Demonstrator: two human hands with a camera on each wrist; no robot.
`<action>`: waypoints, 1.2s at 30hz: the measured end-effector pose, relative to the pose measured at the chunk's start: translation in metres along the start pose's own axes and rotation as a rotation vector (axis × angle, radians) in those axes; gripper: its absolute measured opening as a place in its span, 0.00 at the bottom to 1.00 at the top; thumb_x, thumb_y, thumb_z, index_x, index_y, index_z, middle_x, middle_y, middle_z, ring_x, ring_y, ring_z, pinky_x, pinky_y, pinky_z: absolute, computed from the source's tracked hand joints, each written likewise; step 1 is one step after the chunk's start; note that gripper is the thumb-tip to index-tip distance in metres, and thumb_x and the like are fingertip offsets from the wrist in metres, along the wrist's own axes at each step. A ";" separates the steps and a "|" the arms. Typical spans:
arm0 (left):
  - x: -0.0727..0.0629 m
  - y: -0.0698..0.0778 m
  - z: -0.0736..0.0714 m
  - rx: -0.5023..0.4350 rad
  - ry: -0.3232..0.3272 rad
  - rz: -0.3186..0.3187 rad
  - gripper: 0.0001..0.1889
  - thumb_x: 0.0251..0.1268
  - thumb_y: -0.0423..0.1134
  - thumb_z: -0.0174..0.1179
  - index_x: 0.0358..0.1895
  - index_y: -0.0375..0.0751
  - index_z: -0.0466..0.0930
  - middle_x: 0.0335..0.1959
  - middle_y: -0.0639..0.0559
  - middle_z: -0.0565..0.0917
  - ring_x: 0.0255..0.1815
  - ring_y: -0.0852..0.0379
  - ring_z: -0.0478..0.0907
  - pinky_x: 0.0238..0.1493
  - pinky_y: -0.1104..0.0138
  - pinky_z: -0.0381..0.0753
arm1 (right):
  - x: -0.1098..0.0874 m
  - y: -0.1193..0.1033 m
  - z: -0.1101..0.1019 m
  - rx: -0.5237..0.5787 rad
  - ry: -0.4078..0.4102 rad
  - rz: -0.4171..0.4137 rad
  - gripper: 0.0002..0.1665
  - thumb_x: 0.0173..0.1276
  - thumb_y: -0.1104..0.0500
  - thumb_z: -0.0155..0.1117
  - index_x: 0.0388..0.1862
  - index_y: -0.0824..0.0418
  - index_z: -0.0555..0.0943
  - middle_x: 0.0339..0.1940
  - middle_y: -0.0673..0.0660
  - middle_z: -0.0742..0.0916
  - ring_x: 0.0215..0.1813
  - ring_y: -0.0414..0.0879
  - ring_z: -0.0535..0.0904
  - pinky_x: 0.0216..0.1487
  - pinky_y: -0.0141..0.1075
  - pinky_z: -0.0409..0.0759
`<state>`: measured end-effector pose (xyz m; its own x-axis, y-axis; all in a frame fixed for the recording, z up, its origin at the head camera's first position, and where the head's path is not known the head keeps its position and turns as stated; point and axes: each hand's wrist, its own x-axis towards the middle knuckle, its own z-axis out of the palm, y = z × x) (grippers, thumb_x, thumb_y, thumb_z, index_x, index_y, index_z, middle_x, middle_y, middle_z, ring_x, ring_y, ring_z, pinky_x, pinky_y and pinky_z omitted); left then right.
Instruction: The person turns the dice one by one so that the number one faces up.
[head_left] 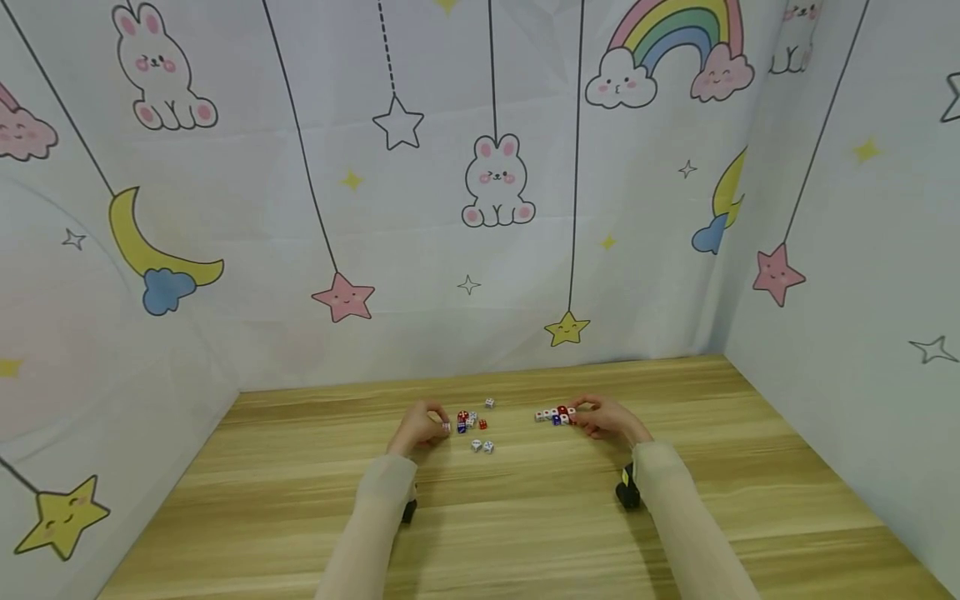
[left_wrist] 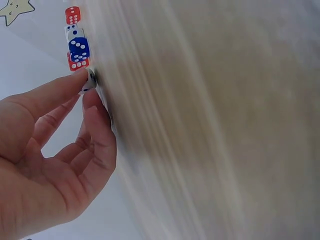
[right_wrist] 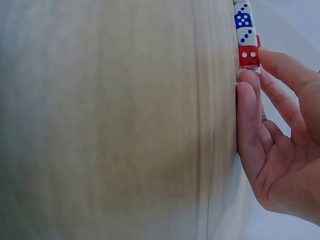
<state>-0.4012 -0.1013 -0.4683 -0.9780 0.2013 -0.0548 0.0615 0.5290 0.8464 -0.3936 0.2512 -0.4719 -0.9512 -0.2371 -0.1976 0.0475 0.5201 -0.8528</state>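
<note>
My left hand [head_left: 420, 427] pinches a white die [left_wrist: 89, 81] between thumb and fingertips, low by the tabletop. Right beside it in the head view is a loose group of red, white and blue dice [head_left: 462, 416]. My right hand [head_left: 606, 417] grips the right end of a compact row of dice [head_left: 553, 414], its thumb and fingertips on either side. At that end, a red die [right_wrist: 249, 56] shows two white dots, and the fingertips partly cover a white piece beside it. A blue die [right_wrist: 243, 20] sits between white ones further along.
Two white dice [head_left: 482, 447] lie nearer me, and a single white die [head_left: 490, 402] lies further back. The wooden table [head_left: 517, 533] meets a patterned cloth backdrop [head_left: 420, 350] behind and at both sides. A black wrist camera [head_left: 628, 488] sits below the right sleeve.
</note>
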 end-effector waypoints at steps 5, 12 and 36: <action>0.001 -0.002 0.002 -0.044 -0.027 0.012 0.08 0.44 0.23 0.61 0.30 0.29 0.75 0.10 0.51 0.70 0.12 0.59 0.62 0.10 0.70 0.59 | 0.000 0.000 0.000 0.000 -0.004 0.007 0.21 0.65 0.57 0.54 0.56 0.65 0.70 0.19 0.49 0.75 0.19 0.36 0.69 0.20 0.26 0.69; -0.001 -0.001 0.002 0.001 0.000 -0.009 0.08 0.42 0.23 0.63 0.29 0.29 0.76 0.16 0.49 0.75 0.15 0.58 0.67 0.12 0.70 0.64 | 0.000 0.000 0.001 0.015 0.003 0.015 0.21 0.65 0.57 0.55 0.55 0.64 0.71 0.19 0.49 0.75 0.19 0.37 0.68 0.19 0.26 0.69; -0.004 0.002 0.000 -0.001 0.014 0.001 0.09 0.41 0.21 0.61 0.30 0.26 0.75 0.13 0.50 0.72 0.15 0.59 0.66 0.13 0.71 0.64 | 0.001 0.002 -0.001 0.013 -0.002 0.014 0.21 0.66 0.57 0.54 0.56 0.64 0.70 0.20 0.50 0.75 0.19 0.37 0.68 0.19 0.25 0.69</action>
<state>-0.3976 -0.1012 -0.4665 -0.9805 0.1909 -0.0464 0.0628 0.5283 0.8467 -0.3949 0.2528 -0.4738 -0.9496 -0.2318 -0.2108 0.0648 0.5130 -0.8559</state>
